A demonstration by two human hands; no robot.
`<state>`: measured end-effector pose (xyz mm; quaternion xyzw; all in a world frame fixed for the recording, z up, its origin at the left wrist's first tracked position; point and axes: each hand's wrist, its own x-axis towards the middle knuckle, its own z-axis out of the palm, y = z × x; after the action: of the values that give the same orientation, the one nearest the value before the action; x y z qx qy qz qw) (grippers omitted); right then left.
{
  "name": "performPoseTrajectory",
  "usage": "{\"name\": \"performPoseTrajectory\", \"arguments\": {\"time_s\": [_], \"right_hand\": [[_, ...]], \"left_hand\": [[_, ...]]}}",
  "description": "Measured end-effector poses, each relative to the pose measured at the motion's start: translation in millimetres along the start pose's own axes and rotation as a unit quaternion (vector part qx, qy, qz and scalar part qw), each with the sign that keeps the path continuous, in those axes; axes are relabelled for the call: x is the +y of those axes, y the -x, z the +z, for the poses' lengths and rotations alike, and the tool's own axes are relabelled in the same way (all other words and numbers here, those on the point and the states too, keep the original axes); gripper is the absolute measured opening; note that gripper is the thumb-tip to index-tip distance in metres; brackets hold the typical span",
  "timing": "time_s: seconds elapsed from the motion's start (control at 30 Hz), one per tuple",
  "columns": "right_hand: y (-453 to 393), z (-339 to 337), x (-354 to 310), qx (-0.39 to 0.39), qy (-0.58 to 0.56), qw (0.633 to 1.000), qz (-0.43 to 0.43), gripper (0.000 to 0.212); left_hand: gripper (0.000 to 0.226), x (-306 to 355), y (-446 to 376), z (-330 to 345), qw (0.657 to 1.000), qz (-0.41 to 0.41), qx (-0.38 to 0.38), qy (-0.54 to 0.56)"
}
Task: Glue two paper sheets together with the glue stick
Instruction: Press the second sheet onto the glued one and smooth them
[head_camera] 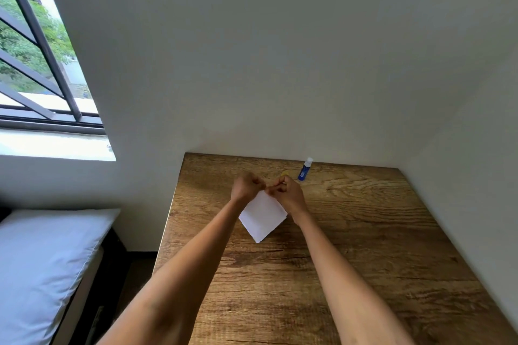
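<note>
Two hands meet at the far corner of the white paper (263,216), which hangs tilted, point down, just above the wooden table (350,246). My left hand (248,185) and right hand (286,193) both have their fingers curled in and pinching that top corner; the fingertips nearly touch each other. From here it reads as one small folded or stacked piece, and I cannot tell whether I am holding one sheet or two pressed together. My guess is that I am separating or squaring up the sheets, so gluing has not clearly begun. I see no glue sheen on the paper.

Next I judge I must lay the paper flat, free one hand, and reach for the glue stick (305,168), which stands upright near the far edge of the table, beyond my right hand and close to the wall. It is a small blue tube with a pale cap that looks on. A little yellowish thing shows just behind my right knuckles; I cannot identify it.

Thin and crisp, the paper has sharp edges; the tabletop is matte brown with strong grain. A pillow (42,260) lies off to the left under the barred window (36,45).
</note>
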<state>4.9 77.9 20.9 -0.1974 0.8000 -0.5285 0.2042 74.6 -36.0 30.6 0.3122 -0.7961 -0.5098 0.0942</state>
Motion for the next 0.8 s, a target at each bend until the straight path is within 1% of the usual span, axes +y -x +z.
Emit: {"name": "performPoseTrajectory", "arguments": {"time_s": [0.1, 0.17, 0.27, 0.37, 0.47, 0.53, 0.6, 0.67, 0.7, 0.73, 0.77, 0.8], "right_hand": [[3, -5, -1, -0.011, -0.012, 1.0, 0.01, 0.024], [5, -12, 0, -0.019, -0.015, 1.0, 0.013, 0.024], [11, -24, 6, -0.017, -0.036, 0.999, 0.019, 0.022], [16, -34, 13, 0.002, -0.045, 0.998, 0.037, 0.021], [20, -42, 17, 0.018, -0.069, 0.996, 0.054, 0.023], [24, -43, 16, 0.002, -0.097, 0.993, 0.07, 0.025], [27, -41, 12, -0.022, -0.094, 0.992, 0.08, 0.016], [29, -38, 7, -0.018, -0.061, 0.995, 0.08, 0.006], [29, -37, 4, -0.009, -0.045, 0.996, 0.079, 0.007], [29, -37, 1, -0.001, -0.027, 0.997, 0.076, 0.01], [28, -36, -1, 0.001, -0.005, 0.997, 0.072, 0.014], [27, -36, -4, -0.005, 0.016, 0.998, 0.067, 0.017]], "left_hand": [[0.011, -3, 1, 1, 0.997, -0.017, 0.047, 0.058], [0.01, -4, 0, 0, 0.994, -0.03, 0.064, 0.086], [0.01, -5, 1, -3, 0.99, -0.042, 0.074, 0.116], [0.009, -6, 2, -5, 0.985, -0.044, 0.085, 0.142], [0.009, -8, 5, -6, 0.976, -0.061, 0.089, 0.188], [0.011, -7, 8, -7, 0.968, -0.078, 0.088, 0.223], [0.012, -6, 11, -7, 0.962, -0.09, 0.094, 0.242], [0.014, -4, 13, -8, 0.972, -0.072, 0.102, 0.2], [0.014, -3, 13, -9, 0.983, -0.042, 0.109, 0.143], [0.014, -2, 14, -10, 0.991, 0.006, 0.117, 0.058], [0.015, 1, 15, -13, 0.989, 0.064, 0.124, -0.039], [0.018, 3, 15, -15, 0.977, 0.126, 0.125, -0.121]]}}
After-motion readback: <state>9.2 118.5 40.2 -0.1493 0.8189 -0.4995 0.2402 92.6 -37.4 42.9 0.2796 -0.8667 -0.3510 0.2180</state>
